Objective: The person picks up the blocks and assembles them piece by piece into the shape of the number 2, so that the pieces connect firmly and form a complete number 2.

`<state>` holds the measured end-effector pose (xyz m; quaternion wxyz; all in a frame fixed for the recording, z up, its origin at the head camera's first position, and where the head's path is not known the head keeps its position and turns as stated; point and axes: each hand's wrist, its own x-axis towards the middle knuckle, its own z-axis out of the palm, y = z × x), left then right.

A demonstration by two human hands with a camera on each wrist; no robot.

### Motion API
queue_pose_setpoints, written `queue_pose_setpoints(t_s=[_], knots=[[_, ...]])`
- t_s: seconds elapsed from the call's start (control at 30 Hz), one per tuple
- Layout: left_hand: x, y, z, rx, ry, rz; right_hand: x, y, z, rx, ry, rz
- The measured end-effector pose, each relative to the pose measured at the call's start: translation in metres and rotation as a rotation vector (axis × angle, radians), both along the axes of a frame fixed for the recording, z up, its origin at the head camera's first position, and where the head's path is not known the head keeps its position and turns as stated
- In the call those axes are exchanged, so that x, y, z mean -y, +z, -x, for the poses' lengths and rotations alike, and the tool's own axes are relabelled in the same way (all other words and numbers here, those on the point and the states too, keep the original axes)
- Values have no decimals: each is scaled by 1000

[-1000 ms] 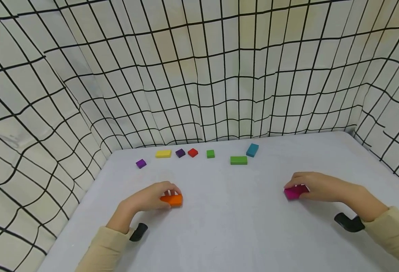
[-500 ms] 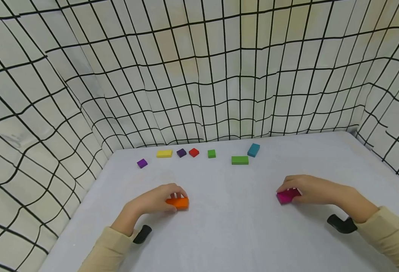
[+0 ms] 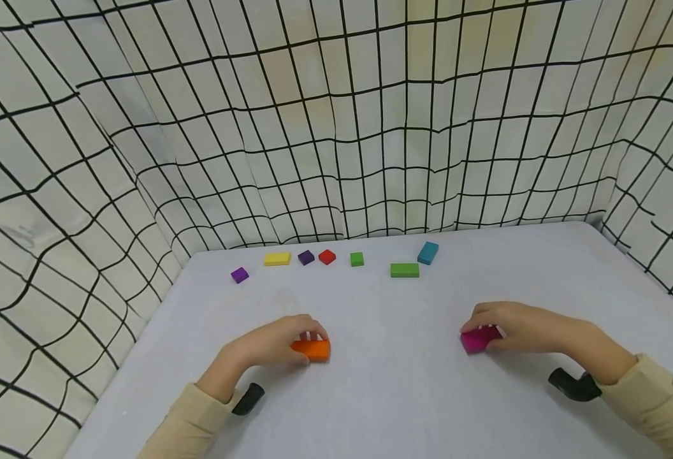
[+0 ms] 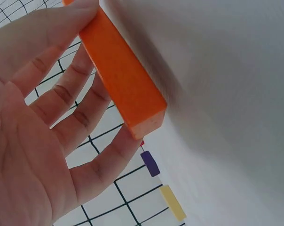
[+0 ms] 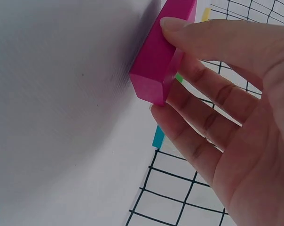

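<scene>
1 orange block [image 4: 123, 77] parts pinching left fingers [image 4: 103, 165], 1 magenta block [image 5: 152, 55] right fingers [image 5: 188, 142].

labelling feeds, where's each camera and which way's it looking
Head: on the head, faces forward and down at the table; left hand, right hand, sleeves show.
Left wrist: worn there, faces the orange block; left hand shows.
Right wrist: worn there, faces the magenta block; right hand shows.
Head and left wrist share the orange block.

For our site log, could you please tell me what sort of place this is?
Probably a netted-off workspace: black netting runs behind and beside a white table bearing small coloured blocks.
</scene>
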<state>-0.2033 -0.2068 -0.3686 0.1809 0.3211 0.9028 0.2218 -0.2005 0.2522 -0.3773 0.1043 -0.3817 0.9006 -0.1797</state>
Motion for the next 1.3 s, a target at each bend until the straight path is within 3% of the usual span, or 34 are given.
queue_pose_setpoints(t_s=[0.57, 0.87, 1.3], knots=[[-21, -2, -7, 20, -24, 30, 6, -2, -6, -23, 43, 52], [-33, -3, -10, 20, -45, 23, 14, -2, -9, 66, 50, 85], [-50, -3, -17, 36, -81, 10, 27, -1, -16, 111, 118, 109]])
